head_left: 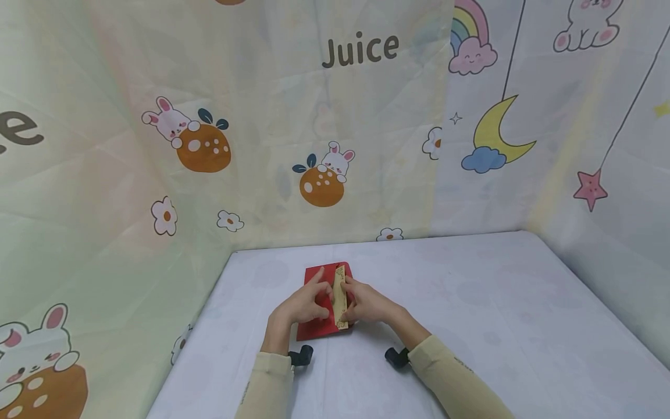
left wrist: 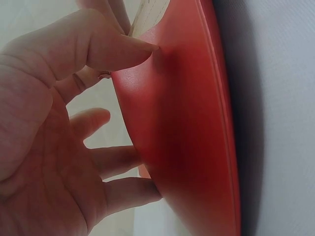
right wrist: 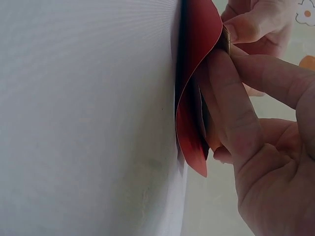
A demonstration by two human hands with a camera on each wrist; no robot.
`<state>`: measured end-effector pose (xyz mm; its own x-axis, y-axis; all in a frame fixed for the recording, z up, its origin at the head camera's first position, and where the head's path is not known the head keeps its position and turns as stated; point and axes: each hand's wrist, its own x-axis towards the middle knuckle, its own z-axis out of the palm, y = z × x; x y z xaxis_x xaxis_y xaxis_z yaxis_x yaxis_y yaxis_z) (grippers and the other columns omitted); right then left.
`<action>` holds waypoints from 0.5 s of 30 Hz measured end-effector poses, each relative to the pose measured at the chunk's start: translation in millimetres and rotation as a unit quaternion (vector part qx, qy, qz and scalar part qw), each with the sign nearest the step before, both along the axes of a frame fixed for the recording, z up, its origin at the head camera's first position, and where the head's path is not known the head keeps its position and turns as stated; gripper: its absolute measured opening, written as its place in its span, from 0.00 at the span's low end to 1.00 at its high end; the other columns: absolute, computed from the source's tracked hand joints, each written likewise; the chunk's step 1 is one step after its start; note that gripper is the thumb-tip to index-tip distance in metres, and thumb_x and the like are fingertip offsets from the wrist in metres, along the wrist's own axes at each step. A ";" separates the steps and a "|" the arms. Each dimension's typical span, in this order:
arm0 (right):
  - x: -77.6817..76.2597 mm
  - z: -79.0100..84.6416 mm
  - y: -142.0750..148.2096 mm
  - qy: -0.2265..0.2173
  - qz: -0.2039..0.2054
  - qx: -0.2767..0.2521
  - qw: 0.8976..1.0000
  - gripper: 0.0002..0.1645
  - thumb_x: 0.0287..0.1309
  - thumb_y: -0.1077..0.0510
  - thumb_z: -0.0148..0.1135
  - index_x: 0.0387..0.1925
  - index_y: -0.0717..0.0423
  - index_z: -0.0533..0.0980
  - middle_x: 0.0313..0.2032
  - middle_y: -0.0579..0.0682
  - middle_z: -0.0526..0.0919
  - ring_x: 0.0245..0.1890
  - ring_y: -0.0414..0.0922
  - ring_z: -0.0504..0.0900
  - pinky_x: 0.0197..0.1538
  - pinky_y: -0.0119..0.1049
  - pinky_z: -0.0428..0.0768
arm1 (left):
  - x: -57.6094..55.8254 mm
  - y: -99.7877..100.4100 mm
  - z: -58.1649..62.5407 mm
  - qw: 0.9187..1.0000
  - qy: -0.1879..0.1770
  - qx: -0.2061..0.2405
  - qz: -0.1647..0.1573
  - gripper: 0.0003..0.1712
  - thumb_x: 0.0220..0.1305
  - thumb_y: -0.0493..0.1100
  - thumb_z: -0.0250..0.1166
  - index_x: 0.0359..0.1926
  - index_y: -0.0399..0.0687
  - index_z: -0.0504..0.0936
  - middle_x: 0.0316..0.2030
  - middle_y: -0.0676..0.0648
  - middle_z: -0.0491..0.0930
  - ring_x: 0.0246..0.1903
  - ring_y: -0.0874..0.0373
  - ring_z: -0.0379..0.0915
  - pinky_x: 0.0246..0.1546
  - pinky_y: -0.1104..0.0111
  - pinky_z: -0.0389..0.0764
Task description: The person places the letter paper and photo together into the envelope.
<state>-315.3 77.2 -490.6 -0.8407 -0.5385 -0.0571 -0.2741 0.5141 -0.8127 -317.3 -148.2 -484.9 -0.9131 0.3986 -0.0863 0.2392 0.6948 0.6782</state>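
On the white table lies a flat red folder-like cover (head_left: 316, 330), with a narrow cream strip (head_left: 340, 297) with dark specks running lengthwise over it. My left hand (head_left: 303, 302) is at the strip's left side, thumb and index finger curled; in the left wrist view the thumb (left wrist: 123, 51) presses the bulging red sheet (left wrist: 182, 123) near its edge. From the right side my right hand (head_left: 369, 302) grips the strip's edge with bent fingers. In the right wrist view the fingers (right wrist: 236, 108) reach against the curved red sheet (right wrist: 194, 157); their tips are partly hidden.
A white cloth covers the table (head_left: 471, 314). Behind and at both sides hang printed curtains (head_left: 272, 116) with cartoon rabbits, oranges and a moon. Black wrist camera mounts (head_left: 300, 355) sit at both cuffs, close above the table.
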 end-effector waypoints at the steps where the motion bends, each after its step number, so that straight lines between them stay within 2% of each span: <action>1: 0.0 -0.4 0.0 -0.002 0.000 -0.003 1.000 0.56 0.55 0.60 0.79 0.78 0.64 0.58 0.82 0.58 0.52 0.32 0.42 0.81 0.37 0.32 0.84 | 0.1 0.1 0.1 1.000 -0.001 0.000 0.000 0.18 0.54 0.40 0.77 0.41 0.65 0.81 0.85 0.48 0.42 0.67 0.42 0.62 0.47 0.60 0.84; 5: 0.4 -0.9 0.1 -0.009 0.003 -0.006 1.000 0.56 0.55 0.60 0.78 0.79 0.63 0.58 0.82 0.57 0.52 0.29 0.41 0.82 0.36 0.31 0.85 | -0.2 0.2 0.1 1.000 -0.003 0.000 0.002 0.18 0.54 0.40 0.77 0.41 0.65 0.81 0.85 0.48 0.43 0.68 0.41 0.62 0.49 0.58 0.85; 15: 1.3 0.0 0.4 -0.009 0.004 -0.008 1.000 0.56 0.55 0.60 0.79 0.79 0.63 0.58 0.82 0.57 0.53 0.29 0.42 0.82 0.37 0.33 0.85 | -2.4 -0.1 -2.0 1.000 -0.002 -0.001 0.001 0.18 0.54 0.41 0.78 0.39 0.67 0.81 0.84 0.48 0.44 0.68 0.41 0.62 0.51 0.55 0.85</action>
